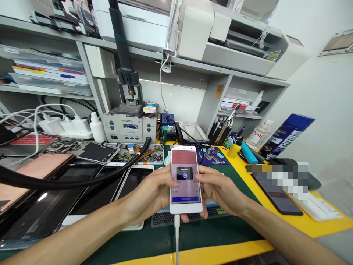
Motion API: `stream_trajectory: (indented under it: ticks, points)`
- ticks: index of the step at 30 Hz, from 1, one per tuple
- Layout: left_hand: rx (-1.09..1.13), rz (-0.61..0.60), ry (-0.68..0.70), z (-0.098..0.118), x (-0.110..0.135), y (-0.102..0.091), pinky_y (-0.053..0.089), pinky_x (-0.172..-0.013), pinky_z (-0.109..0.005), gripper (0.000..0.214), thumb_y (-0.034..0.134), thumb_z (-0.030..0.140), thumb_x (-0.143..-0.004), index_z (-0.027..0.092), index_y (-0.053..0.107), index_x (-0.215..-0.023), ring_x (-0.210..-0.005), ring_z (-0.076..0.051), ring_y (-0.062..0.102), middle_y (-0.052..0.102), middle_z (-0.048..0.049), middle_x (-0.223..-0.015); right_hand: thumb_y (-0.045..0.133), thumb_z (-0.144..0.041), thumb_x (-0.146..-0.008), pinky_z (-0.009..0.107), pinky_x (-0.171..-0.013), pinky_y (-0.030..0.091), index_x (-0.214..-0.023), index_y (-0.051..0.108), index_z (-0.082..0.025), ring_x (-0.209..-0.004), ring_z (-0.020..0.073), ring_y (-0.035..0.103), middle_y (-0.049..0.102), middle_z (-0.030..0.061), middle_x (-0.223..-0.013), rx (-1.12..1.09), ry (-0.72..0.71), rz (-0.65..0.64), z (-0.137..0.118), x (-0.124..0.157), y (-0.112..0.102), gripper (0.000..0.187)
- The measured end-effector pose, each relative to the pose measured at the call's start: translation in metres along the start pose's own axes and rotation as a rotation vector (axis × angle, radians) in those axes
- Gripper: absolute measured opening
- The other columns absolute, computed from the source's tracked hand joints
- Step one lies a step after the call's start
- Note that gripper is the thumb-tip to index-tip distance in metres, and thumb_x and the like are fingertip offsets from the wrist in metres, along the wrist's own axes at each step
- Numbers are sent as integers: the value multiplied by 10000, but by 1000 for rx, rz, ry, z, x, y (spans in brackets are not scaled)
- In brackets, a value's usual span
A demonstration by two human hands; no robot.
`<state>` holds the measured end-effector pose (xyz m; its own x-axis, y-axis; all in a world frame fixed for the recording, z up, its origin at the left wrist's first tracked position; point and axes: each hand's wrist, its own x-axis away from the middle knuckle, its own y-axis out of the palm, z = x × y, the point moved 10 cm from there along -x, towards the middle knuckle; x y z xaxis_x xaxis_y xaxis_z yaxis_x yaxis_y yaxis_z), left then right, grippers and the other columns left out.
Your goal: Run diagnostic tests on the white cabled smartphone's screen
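A white smartphone (185, 207) is held upright between both hands above a green work mat (132, 244). Its lit screen has a reddish band on top, a dark pop-up box in the middle and a blue bar near the bottom. My left hand (150, 193) grips the phone's left edge, its thumb on the glass. On the right edge, my right hand (220, 187) is closed round the phone, with the thumb by the pop-up and fingertips showing below. A white charging cable (177, 228) is plugged into the bottom of the phone.
Several phones and screens, including a dark panel (49, 204), lie at left under a thick black hose (96, 182). Behind stand a soldering station (129, 127) and a tray of circuit boards (154, 151). To the right lie a black phone (278, 195) and a blue spray can (289, 134).
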<state>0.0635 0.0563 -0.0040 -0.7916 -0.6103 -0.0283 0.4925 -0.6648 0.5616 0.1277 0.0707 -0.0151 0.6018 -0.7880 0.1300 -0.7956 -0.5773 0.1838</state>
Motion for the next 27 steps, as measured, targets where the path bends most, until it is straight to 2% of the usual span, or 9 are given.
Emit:
stream_trajectory:
  ticks: [10, 21, 27]
  points:
    - [11, 27, 15, 0, 0, -3, 536, -649, -375, 436, 388, 106, -871, 166, 529, -1279, -896, -307, 692, 684, -161, -1084, 454, -338, -961, 232, -409, 509, -1384, 463, -155, -496, 148, 633, 703, 114, -815, -1, -13, -6, 1, -1, -1, 461]
    - [-5, 15, 3, 0, 1, -1, 528, -654, -367, 440, 387, 118, -881, 182, 538, -1289, -879, -317, 703, 693, -153, -1069, 482, -347, -951, 232, -408, 504, -1376, 472, -167, -489, 143, 632, 707, 124, -868, -4, -2, 7, 1, 0, -1, 462]
    - [18, 19, 24, 1, 0, -3, 547, -644, -362, 422, 406, 114, -889, 184, 564, -1275, -888, -289, 700, 696, -154, -1067, 486, -345, -948, 228, -406, 500, -1369, 480, -161, -487, 143, 627, 696, 103, -805, 4, 2, 9, 0, 0, 0, 459]
